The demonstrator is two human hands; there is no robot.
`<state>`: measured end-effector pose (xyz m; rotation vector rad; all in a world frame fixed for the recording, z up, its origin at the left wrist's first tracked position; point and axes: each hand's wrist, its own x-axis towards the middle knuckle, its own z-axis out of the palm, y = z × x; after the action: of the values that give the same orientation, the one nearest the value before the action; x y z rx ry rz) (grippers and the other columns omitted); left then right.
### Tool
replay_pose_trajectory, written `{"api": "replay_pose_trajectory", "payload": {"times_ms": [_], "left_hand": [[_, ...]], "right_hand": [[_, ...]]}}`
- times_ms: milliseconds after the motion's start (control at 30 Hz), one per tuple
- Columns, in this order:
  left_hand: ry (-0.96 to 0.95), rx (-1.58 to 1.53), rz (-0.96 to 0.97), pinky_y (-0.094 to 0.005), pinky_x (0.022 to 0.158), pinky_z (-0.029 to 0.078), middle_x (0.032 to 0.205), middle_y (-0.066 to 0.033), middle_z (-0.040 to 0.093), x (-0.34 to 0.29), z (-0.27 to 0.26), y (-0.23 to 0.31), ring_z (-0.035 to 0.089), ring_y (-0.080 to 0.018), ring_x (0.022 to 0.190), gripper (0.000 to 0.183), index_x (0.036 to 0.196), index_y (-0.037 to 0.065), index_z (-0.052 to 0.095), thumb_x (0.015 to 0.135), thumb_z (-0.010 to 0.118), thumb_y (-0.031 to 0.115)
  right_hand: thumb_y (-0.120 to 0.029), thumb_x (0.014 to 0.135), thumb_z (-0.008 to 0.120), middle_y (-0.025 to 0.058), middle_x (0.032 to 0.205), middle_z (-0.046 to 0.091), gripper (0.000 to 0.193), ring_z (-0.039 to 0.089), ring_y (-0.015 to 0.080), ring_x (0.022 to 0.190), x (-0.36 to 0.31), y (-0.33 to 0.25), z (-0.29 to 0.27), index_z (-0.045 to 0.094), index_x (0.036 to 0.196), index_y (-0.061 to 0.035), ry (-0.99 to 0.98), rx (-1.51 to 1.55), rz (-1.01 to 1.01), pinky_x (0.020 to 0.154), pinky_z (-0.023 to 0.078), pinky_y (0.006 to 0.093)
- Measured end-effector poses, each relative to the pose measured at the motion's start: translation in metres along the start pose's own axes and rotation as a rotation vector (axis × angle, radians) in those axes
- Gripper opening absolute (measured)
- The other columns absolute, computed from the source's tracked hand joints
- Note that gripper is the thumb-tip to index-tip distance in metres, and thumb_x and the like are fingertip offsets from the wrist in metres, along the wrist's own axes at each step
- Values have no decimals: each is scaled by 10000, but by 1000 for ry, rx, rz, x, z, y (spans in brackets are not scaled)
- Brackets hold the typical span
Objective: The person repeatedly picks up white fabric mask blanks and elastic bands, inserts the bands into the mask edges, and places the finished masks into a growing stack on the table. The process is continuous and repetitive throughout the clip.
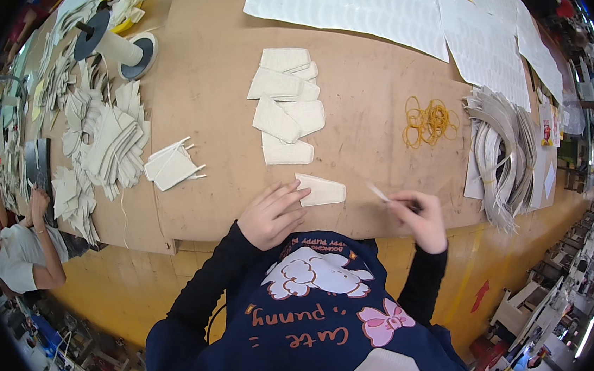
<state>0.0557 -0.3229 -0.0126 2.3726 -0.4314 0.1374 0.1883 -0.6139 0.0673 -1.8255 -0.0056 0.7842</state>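
One cream tapered fabric piece point(326, 190) with a stitched-looking edge lies flat near the table's front edge. My left hand point(271, 214) is beside it, fingers stretched out and fingertips resting on its left end. To the right, my right hand point(418, 218) is closed around a thin pale stick-like tool point(377, 192), held apart from the piece; its tip is smeared by motion, so the kind cannot be made out. Beyond the single piece, several similar cream pieces point(283, 119) overlap in a loose column.
Yellow rubber bands point(431, 121) and bundled grey-white strips point(502, 150) lie on the right. At left are a few pieces with cords point(172, 165), heaped cut pieces point(106, 142) and a thread spool point(119, 49). White sheets point(359, 3) cover the far side. Another person point(31, 255) works at far left.
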Motion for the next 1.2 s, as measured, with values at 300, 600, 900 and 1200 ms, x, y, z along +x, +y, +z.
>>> {"api": "replay_pose_trajectory", "payload": {"times_ms": [300, 600, 900, 1200], "left_hand": [[172, -590, -478, -327, 805, 533, 1109, -128, 692, 15, -11, 12, 682, -236, 949, 243, 1044, 8, 712, 857, 734, 162], [165, -505, -872, -266, 603, 512, 676, -66, 686, 28, -9, -5, 649, -151, 618, 284, 879, 0, 734, 831, 783, 275], [77, -506, -875, -223, 607, 474, 735, -46, 690, 42, -22, -13, 603, -66, 655, 228, 906, -27, 717, 864, 760, 193], [223, -272, -327, -351, 764, 482, 769, -39, 680, 52, -22, -5, 640, -239, 782, 214, 942, 72, 720, 801, 779, 222]], "right_hand": [[-123, 883, 719, -11, 713, 635, 158, 469, 42, 632, 30, -19, 63, 736, 935, 25, -385, -201, -122, 571, 388, 227], [-96, 860, 700, 11, 617, 561, 140, 457, 61, 585, 52, -1, 82, 716, 892, 40, -176, -413, -81, 539, 363, 247], [-285, 844, 717, 88, 604, 602, 268, 544, 172, 525, 63, 4, 87, 737, 895, -23, -154, -280, -3, 538, 424, 308], [-173, 877, 686, 96, 641, 637, 177, 552, 132, 550, 57, -6, 85, 723, 928, -8, -290, -134, -120, 550, 434, 280]]}}
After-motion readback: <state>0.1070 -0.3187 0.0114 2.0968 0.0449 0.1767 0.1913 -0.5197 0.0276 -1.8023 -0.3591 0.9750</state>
